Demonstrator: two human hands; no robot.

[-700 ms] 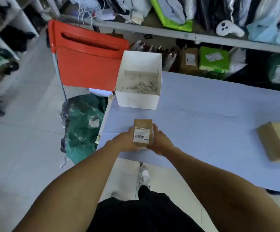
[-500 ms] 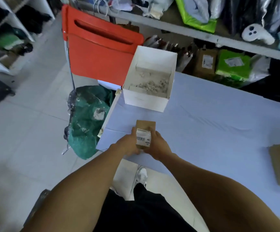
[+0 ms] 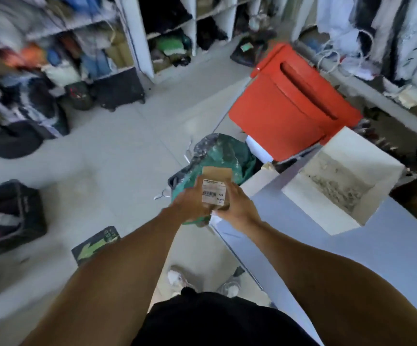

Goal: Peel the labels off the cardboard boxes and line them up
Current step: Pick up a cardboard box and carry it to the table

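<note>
A small brown cardboard box (image 3: 217,174) is held up between both hands, off the table's left corner and over the green bag. A white barcode label (image 3: 213,193) covers its near face. My left hand (image 3: 190,203) grips the box from the left side. My right hand (image 3: 237,202) grips it from the right, fingers curled round its edge. The label looks stuck flat; blur hides its corners.
The blue-covered table (image 3: 327,258) runs to the right, with an open white box of scraps (image 3: 339,181) at its corner. A green bag (image 3: 225,156) and red chair (image 3: 292,106) stand beside it. Dark crates (image 3: 10,216) and cluttered shelves line the floor to the left.
The view has swung left toward the floor and shelves. Both hands carried the small box off the table edge to a spot over the green bag, still gripping it.
</note>
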